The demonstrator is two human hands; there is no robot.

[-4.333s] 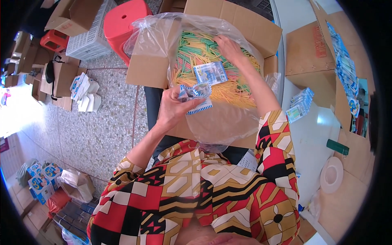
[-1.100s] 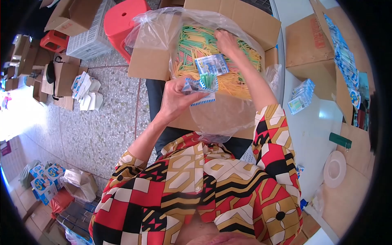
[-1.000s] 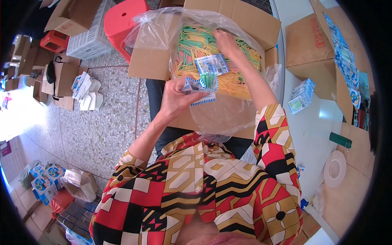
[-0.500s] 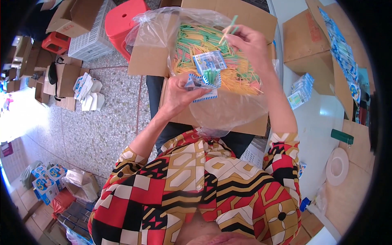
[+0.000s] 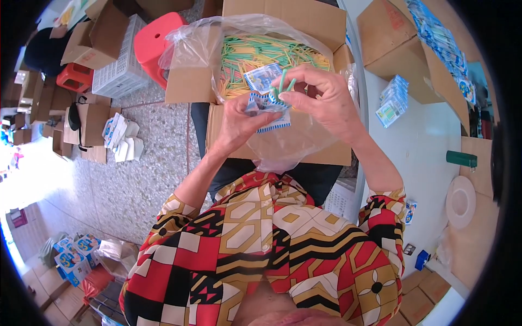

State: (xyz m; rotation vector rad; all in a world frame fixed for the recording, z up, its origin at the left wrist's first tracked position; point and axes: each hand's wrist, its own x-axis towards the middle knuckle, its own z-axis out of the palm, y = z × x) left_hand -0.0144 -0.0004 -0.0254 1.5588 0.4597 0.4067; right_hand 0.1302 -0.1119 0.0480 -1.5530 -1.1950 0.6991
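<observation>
A white tabletop runs along the right of the open cardboard box, whose clear liner holds pastel sticks and a printed blue-and-white packet. Over the box's near side, the curled left hand grips a second packet, print unclear; at its mouth the right hand pinches green sticks, fingertips together.

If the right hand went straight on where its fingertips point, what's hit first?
Probably the packet in the left hand, just left of the right hand; depth is unclear, so fingertips may already touch it.
</observation>
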